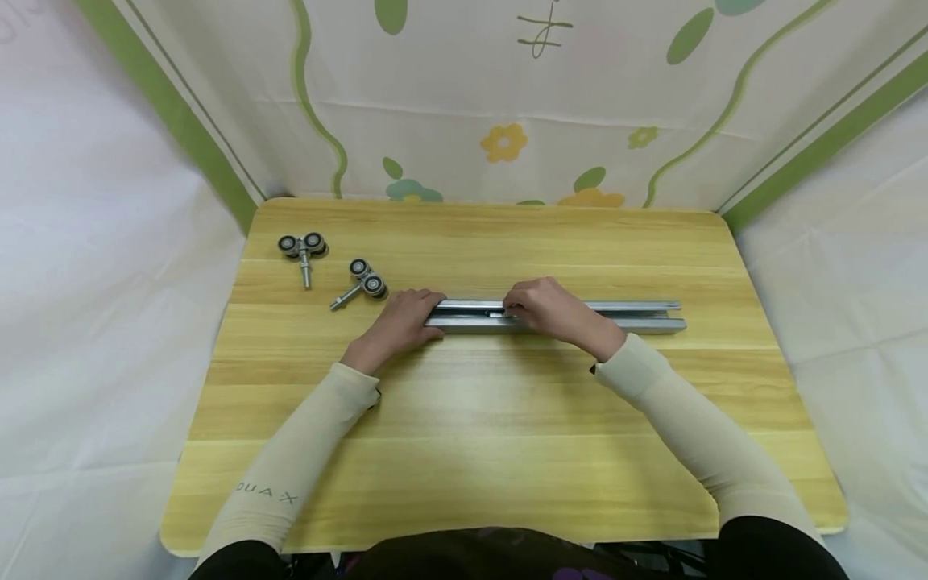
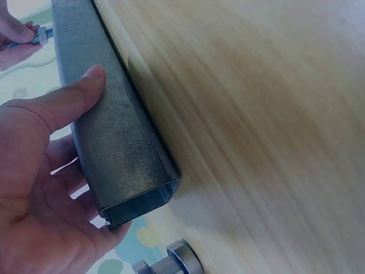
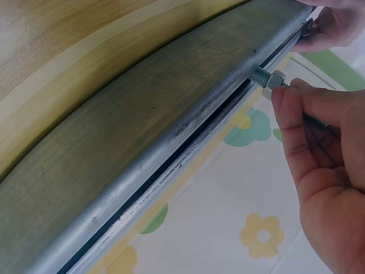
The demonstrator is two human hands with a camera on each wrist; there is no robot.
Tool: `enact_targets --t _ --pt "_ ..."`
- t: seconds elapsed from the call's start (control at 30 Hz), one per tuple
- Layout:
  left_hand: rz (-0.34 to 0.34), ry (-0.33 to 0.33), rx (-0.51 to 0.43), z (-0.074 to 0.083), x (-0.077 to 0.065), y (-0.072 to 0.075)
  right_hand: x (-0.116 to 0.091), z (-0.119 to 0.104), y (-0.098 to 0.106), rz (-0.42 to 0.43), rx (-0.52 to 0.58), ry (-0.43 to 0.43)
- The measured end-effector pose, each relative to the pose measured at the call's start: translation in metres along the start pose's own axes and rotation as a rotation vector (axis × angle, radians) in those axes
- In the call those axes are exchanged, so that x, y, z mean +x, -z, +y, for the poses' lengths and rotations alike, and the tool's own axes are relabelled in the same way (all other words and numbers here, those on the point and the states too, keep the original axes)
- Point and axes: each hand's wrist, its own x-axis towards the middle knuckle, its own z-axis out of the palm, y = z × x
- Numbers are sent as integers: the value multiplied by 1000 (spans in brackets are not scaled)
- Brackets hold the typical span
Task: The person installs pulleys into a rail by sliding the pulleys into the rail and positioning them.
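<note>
A metal channel rail (image 1: 471, 326) with a lengthwise slot lies across the table. My left hand (image 1: 408, 319) grips its left end, thumb on the near wall and fingers on the far side; the left wrist view shows the rail's hollow end (image 2: 142, 202). Over the middle of the rail, my right hand (image 1: 549, 308) pinches a threaded bolt (image 3: 261, 76) that stands out of the slot. A hex nut (image 3: 275, 83) sits on the bolt beside the fingertips. Whatever the bolt is fixed to inside the rail is hidden.
Two roller trolleys, each with small wheels and a bolt stem, lie at the table's left: one farther back (image 1: 303, 248), one (image 1: 362, 282) near my left hand. The wooden table (image 1: 464, 451) has rounded corners. A printed cloth (image 1: 435, 121) hangs behind it.
</note>
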Motion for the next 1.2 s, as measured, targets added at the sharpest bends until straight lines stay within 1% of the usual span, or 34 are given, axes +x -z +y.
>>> enact_targets --t 0.63,0.9,1.2 --pt "12 -7 -19 0 -1 0 -10 3 6 10 -12 1" --pt "21 -7 -8 0 -2 1 -16 5 9 6 -18 -22" --pt "33 -18 0 0 -1 0 -28 11 14 3 -35 -47"
